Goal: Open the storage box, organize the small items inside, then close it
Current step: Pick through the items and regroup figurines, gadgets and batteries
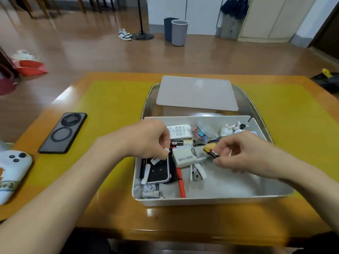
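The white storage box [211, 199] stands open on the table, its clear-rimmed lid [197, 92] lying flat just behind it. Inside lie a white mini fan [185, 157], a remote [178, 131], a red pen [181, 184], a stapler [197, 173], several white batteries [151, 194] and a bag of clips [200, 132]. My left hand [146, 140] hovers over the box's left side and pinches a small white battery [156, 160]. Over the box's middle right, my right hand [244, 153] pinches a black and gold battery [211, 152].
A black phone [63, 132] lies face down on the yellow mat [110, 110] to the left. A white phone [11, 173] sits at the table's left edge. Small rabbit figures [229, 129] stand in the box's far right corner.
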A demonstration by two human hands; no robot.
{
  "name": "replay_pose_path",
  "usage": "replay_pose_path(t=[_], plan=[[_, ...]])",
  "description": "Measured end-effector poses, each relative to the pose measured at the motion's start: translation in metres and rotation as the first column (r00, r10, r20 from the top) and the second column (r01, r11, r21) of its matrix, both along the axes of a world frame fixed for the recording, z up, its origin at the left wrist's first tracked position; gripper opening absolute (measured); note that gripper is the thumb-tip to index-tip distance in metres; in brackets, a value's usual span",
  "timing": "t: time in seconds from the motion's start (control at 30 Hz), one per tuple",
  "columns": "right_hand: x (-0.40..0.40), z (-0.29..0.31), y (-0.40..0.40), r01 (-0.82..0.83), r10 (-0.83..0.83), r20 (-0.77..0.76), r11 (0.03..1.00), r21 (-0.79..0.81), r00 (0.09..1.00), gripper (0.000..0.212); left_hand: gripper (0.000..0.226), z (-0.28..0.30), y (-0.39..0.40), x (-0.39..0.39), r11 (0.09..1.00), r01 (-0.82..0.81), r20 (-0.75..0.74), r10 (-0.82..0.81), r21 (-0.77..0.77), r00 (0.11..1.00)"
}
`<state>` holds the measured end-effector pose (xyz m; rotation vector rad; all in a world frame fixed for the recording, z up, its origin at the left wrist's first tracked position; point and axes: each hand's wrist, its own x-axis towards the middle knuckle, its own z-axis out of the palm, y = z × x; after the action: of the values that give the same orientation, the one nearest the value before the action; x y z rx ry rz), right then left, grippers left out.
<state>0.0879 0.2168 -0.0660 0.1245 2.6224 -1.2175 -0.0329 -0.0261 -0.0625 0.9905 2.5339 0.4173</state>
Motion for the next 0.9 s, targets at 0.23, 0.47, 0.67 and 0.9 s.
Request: replay_pose_path(t=[0.23,0.47,0.67,0.9], plan=[[-0.010,-0.027,-0.060,-0.182,0.180,0.080,0.983,0.009,0.980,0.011,0.008,-0.023,-0.007,0.004,0.969,-0.038,-0.310,-0.040,-0.242,0.950],[-0.019,-0.013,-0.041,-0.148,0.181,-0.190,0.973,0.175,0.965,0.009,0.006,-0.010,-0.025,-0.014,0.993,-0.110,-0.439,0.112,0.029,0.892],[-0.088,0.004,-0.050,-0.114,0.384,-0.272,0.735,0.668,0.882,0.023,0.010,-0.001,-0.044,-0.020,0.985,-0.165,-0.487,0.172,0.059,0.856],[-0.121,0.007,-0.082,-0.258,0.639,0.046,0.243,0.935,0.768,0.024,0.020,0.001,-0.062,-0.025,0.974,-0.228,-0.444,0.203,-0.003,0.873]])
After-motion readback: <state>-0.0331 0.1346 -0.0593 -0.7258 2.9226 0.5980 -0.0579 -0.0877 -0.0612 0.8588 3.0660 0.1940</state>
